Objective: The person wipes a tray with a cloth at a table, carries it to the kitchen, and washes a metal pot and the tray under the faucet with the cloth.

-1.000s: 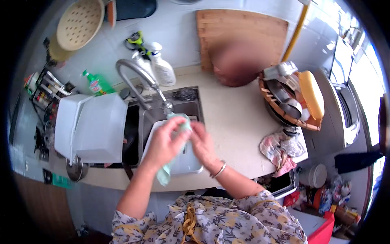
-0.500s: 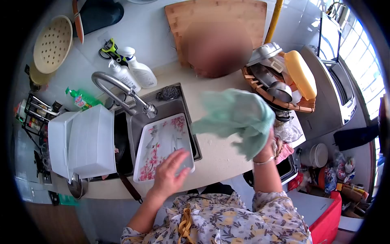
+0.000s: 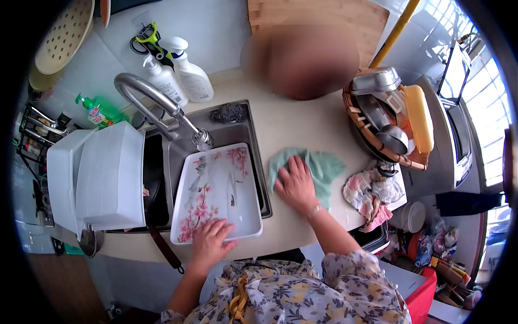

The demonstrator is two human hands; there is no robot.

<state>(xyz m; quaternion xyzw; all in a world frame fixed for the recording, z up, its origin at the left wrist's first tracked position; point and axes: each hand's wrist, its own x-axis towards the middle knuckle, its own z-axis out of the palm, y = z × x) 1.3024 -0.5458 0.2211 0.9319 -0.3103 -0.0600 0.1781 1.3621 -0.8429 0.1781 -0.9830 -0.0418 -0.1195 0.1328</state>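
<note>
My right hand [image 3: 297, 186] lies flat on a pale green cloth [image 3: 326, 168], pressing it onto the counter just right of the sink; its fingers are stretched out. A white tray with pink blossoms [image 3: 218, 183] rests over the sink [image 3: 249, 127], its near end reaching onto the counter edge. At the tray's near rim is my left hand [image 3: 212, 244], its fingers stretched over the edge and the thumb apart. The tray's inside looks wet and shiny.
A chrome faucet [image 3: 156, 97] arches over the sink, with a dark scouring pad [image 3: 228, 113] behind. White basins [image 3: 110, 178] stand left over a dark pan. A wicker basket of kitchenware [image 3: 353, 116] and crumpled rags [image 3: 367, 189] are right. A blurred round shape [image 3: 310, 59] covers the back.
My right hand has brought the green cloth down from the air onto the counter and left, spreading it. My left hand has lowered to the tray's near rim. The view has shifted slightly.
</note>
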